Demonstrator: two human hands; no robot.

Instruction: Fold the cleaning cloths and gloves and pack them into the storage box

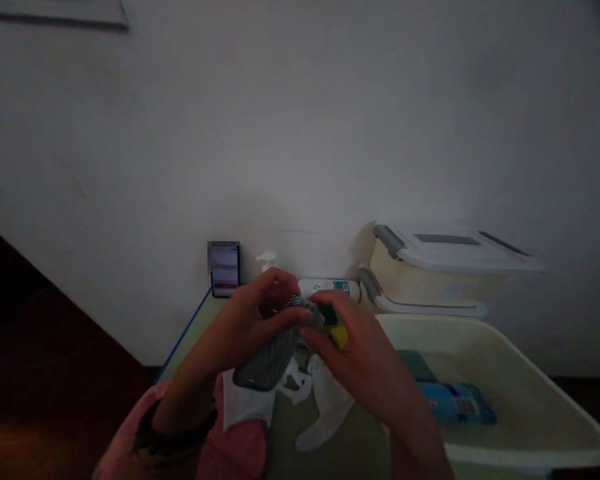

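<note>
Both hands hold a grey sock (pixel 273 360) with a ribbed look and a dark-edged lower end, which hangs over the table. My left hand (pixel 260 310) pinches its upper edge, where a small black-and-white pattern shows. My right hand (pixel 355 340) grips the same edge from the other side between thumb and fingers. Below them lie a white sock (pixel 325 413), a white strappy piece (pixel 297 383) and a pink and white cloth item (pixel 237 440), partly behind my left forearm.
A phone (pixel 225 272) leans on the wall at the back left. Near it are a white pump top (pixel 267 259) and a white bottle (pixel 330 288) lying down. On the right, a cream basin (pixel 525 373) holds a blue package (pixel 455 402); lidded storage boxes (pixel 440 277) stand behind.
</note>
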